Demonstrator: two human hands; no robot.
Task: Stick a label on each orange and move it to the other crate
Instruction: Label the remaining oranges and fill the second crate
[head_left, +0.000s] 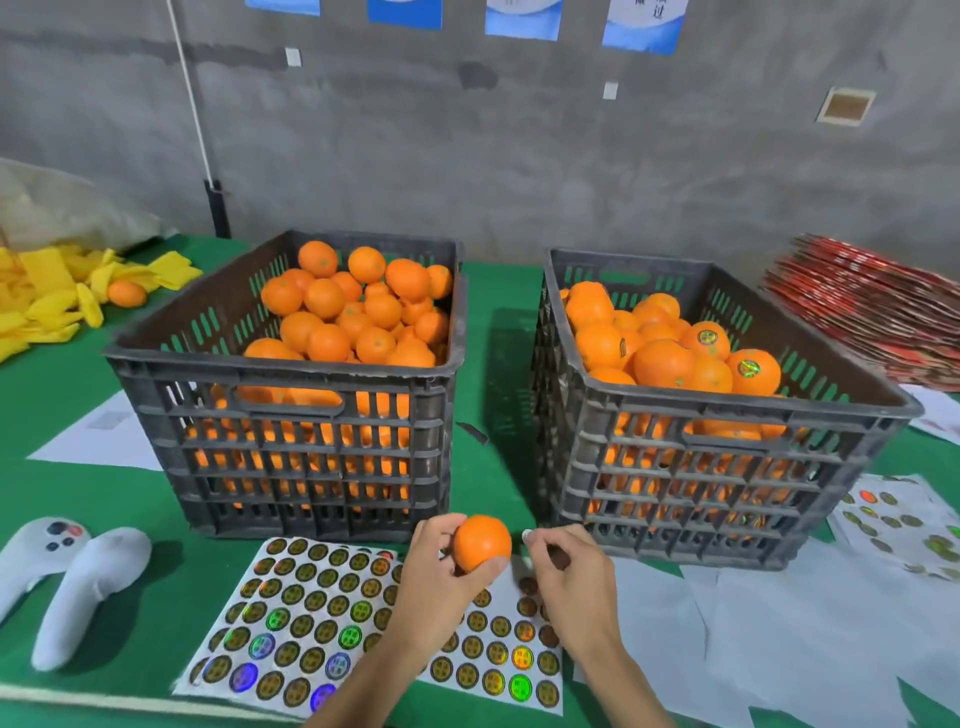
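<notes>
Head view: I'm seeing the left hand (441, 577) gripping an orange (482, 543) above the sticker sheet (311, 623), fingers clamped round it. Right hand (569, 582) is hovering just beside, fingers pinched together; on what, can't tell. Green table (498, 364) is showing between left crate (291, 415) and right crate (717, 447), open lane there.

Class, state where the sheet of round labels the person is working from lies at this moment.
In the head view, the label sheet lies flat on the green table at the bottom centre, in front of the left crate, beneath both hands and right of the white controllers.
</notes>
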